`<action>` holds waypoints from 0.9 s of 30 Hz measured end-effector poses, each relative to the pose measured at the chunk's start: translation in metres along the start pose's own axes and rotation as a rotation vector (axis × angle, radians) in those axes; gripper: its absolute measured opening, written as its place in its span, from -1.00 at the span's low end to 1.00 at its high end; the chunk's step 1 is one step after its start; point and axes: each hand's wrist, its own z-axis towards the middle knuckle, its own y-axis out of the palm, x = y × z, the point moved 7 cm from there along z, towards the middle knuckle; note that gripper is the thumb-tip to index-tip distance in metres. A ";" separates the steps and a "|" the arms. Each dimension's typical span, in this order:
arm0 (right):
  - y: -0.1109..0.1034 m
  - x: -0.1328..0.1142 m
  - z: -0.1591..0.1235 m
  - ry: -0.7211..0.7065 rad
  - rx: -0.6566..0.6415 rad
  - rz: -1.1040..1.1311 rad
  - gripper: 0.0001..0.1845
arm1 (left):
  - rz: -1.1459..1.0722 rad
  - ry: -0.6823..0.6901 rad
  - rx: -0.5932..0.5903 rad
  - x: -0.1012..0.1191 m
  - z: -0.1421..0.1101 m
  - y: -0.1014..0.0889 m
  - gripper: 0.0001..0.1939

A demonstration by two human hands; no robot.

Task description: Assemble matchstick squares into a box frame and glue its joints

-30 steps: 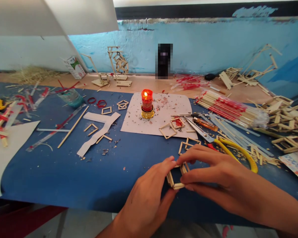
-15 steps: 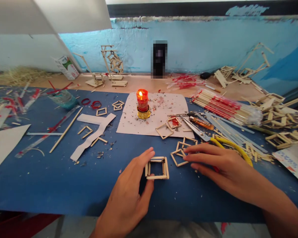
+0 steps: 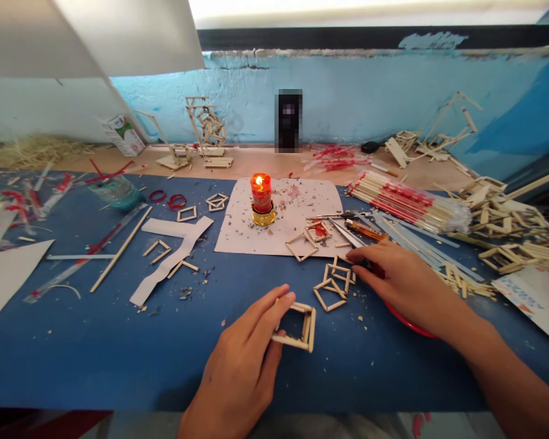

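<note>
Fingers (image 3: 274, 308) of the left hand (image 3: 240, 366) are curled onto the near-left corner of a square stick frame (image 3: 299, 327), which is pinched between thumb and forefinger and held slightly tilted on the blue table cover (image 3: 96, 341) at the front edge of the work surface. Just to the right and a little farther back, two flat stick squares (image 3: 335, 285) are seen lying overlapped on the cover. The right hand (image 3: 400, 281) is laid palm down beside them, its fingers closed over a tool with red handles (image 3: 409, 323); only a curved red grip shows beneath the wrist, and what kind of tool it is cannot be told.

Beyond the hands, a white paper sheet (image 3: 279, 235) is spread on the cover and strewn with shavings. A lit red candle (image 3: 261, 198) in a gold holder is set upright on it, and more small stick squares (image 3: 302, 244) are scattered at its near-right corner beside an orange lighter (image 3: 365, 230). To the left, a cut white paper strip (image 3: 169, 256) and a long thin stick (image 3: 121, 249) are laid on the cover. To the right, a bundle of sticks with red wrapping (image 3: 407, 204) is placed near heaps of stick frames (image 3: 503, 225). Farthest back, against the blue wall (image 3: 370, 97), tall stick structures (image 3: 205, 131) are stood on the wooden ledge.
</note>
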 end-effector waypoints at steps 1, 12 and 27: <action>0.000 0.002 0.002 0.050 -0.007 0.022 -0.72 | -0.013 0.019 -0.011 0.001 -0.001 0.001 -0.36; -0.007 -0.008 0.017 0.068 -0.053 0.001 -0.85 | -0.002 0.039 0.018 0.013 -0.010 -0.005 -0.09; -0.014 -0.066 -0.044 0.242 0.203 0.813 -0.88 | -0.126 -0.054 0.152 0.002 -0.011 -0.003 -0.29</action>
